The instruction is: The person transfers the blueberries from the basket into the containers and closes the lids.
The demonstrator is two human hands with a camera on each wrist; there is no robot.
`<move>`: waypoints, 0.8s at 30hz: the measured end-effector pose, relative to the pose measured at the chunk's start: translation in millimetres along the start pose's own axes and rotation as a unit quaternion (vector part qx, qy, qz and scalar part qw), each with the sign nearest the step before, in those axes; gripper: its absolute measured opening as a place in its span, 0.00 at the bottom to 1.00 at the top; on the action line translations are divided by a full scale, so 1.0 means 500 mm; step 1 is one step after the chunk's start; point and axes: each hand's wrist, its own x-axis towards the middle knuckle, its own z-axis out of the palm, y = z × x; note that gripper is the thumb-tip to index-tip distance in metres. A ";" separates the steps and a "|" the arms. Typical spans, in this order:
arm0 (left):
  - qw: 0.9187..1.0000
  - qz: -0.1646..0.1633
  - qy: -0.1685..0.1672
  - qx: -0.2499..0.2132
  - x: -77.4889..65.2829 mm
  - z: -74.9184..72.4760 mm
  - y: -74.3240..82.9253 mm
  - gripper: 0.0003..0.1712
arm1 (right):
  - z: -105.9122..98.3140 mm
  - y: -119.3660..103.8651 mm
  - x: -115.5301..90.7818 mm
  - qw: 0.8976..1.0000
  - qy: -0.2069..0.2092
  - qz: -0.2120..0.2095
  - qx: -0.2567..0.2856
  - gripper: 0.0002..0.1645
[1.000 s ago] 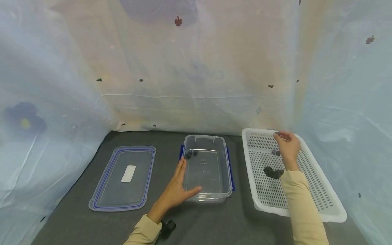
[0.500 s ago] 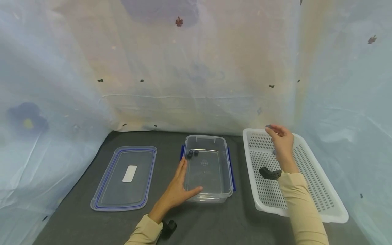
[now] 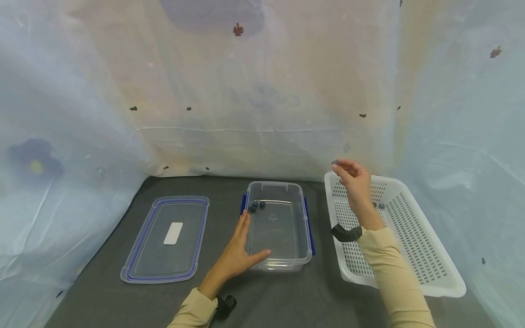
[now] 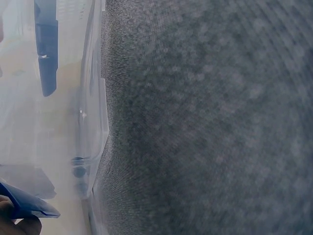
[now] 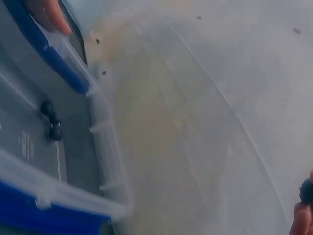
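Note:
My right hand (image 3: 356,187) pinches a blueberry (image 3: 335,162) between thumb and fingertips, above the far left corner of a white perforated basket (image 3: 432,230). The right wrist view catches that blueberry (image 5: 306,191) at its right edge. My left hand (image 3: 235,257), fingers extended and thumb spread, rests along the near left side of a clear plastic container (image 3: 283,239). Its fingertips touch a blue side clip (image 4: 27,205) in the left wrist view. Several blueberries (image 3: 254,205) lie in the container's far left part. More blueberries (image 3: 382,206) sit in the basket, partly behind my right wrist.
A clear lid (image 3: 143,257) with a blue seal and a white label (image 3: 173,233) lies flat at the left. Dark grey cloth (image 3: 320,296) covers the table. Pale patterned sheeting (image 3: 262,150) hangs behind and at both sides.
My right hand has moved left and slightly up with the blueberry, from over the basket's far side to its far left corner. The left hand stays in place.

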 end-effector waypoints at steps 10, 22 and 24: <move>1.000 0.002 0.002 -0.005 0.000 -0.002 -0.003 0.65 | 0.076 0.003 -0.010 0.997 -0.065 -0.012 -0.036 0.23; 1.000 -0.012 -0.001 -0.009 0.001 -0.002 -0.003 0.65 | 0.156 0.033 -0.005 0.994 -0.086 -0.009 -0.067 0.21; 1.000 -0.012 -0.002 -0.008 0.001 -0.003 -0.003 0.65 | 0.168 0.045 -0.003 0.994 -0.084 -0.006 -0.065 0.20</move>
